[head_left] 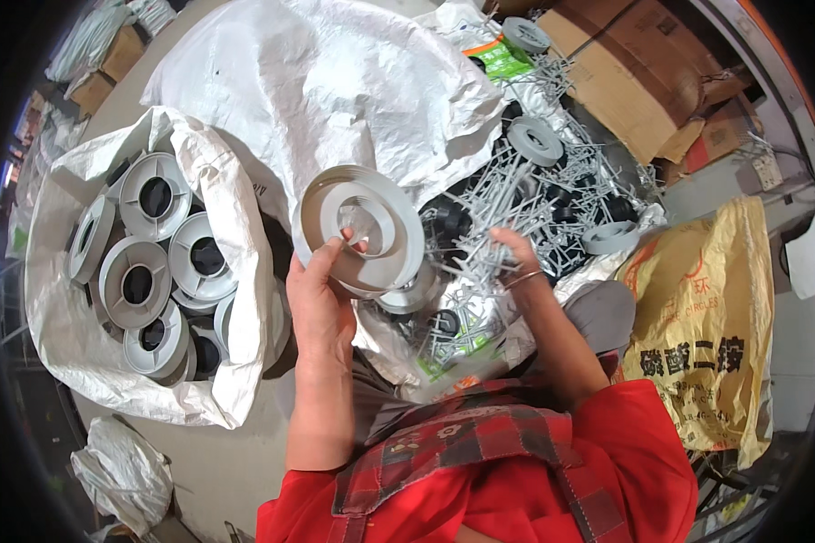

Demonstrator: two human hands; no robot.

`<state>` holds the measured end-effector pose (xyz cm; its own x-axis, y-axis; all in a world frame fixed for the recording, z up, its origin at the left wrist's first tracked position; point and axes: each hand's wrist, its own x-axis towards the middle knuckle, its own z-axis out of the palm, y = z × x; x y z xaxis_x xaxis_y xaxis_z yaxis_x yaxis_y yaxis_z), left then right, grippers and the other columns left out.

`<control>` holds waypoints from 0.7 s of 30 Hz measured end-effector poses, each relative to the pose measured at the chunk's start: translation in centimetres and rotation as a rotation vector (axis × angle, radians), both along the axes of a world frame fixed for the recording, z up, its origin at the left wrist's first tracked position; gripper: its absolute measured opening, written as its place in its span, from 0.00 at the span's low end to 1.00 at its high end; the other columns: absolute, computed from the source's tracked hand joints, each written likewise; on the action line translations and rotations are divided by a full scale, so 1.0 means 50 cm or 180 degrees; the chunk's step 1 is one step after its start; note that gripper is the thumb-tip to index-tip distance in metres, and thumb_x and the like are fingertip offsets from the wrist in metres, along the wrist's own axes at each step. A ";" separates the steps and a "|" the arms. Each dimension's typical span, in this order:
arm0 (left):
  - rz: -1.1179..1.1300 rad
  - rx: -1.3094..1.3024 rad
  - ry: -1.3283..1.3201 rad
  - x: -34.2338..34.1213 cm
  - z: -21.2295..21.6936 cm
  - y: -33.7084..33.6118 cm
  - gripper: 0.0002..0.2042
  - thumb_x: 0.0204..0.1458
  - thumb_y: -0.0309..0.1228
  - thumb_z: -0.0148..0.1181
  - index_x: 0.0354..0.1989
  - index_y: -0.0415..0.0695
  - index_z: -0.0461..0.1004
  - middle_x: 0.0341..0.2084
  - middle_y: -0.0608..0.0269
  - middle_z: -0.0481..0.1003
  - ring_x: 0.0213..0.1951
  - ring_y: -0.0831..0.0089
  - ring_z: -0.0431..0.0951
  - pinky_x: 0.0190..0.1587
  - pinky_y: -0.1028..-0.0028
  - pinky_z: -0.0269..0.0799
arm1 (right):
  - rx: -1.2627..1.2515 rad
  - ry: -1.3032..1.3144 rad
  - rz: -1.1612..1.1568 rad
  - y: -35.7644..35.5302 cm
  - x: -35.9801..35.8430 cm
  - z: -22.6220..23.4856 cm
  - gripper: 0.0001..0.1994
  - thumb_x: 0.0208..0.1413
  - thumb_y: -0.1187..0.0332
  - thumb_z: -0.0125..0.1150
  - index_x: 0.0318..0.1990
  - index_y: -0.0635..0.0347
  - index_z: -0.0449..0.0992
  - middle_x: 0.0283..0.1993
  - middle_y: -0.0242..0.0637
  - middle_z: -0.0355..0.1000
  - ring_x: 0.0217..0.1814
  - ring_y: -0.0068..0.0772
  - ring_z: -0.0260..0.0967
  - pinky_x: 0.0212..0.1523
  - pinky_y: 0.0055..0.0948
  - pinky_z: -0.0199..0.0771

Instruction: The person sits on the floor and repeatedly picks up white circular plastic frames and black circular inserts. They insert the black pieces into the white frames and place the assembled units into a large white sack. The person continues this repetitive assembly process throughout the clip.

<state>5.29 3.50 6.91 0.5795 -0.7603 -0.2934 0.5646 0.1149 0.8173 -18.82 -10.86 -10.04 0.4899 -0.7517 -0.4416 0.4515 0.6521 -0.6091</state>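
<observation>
Grey plastic spool (364,228) was held up in the left hand (321,291), thumb and fingers pinched on its lower rim, flange face toward the camera, above the lap. Right hand (514,255) was sunk into the heap of grey sprue pieces (507,195); fingers were hidden among the sticks, so its grip could not be told. White sack (235,271) on the person's left was seen open and roughly filled with like spools (145,271), stacked on edge and flat. More loose grey rings (534,140) and black round parts (448,217) were left mixed into the sprue heap on the white sheet (335,81). Judged: a good share was already bagged, one spool was in hand, several more were left in the heap. Yellow sack (706,335) and cardboard boxes (634,72) were noted to the right, untouched.
</observation>
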 end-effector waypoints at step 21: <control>0.0000 -0.0444 0.0020 0.007 0.009 0.031 0.17 0.52 0.26 0.51 0.50 0.34 0.65 0.36 0.55 0.73 0.36 0.66 0.75 0.43 0.68 0.71 | -0.2449 0.8671 0.0064 0.000 -1.129 0.820 0.33 0.42 0.58 0.69 0.54 0.67 0.65 0.52 0.54 0.68 0.55 0.46 0.65 0.56 0.37 0.62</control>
<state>5.63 5.06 7.38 0.5780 -0.7940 -0.1885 0.5696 0.2271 0.7900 -75.28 -10.85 30.98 -0.1386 -0.9349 0.3268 -0.8761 0.2696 0.3998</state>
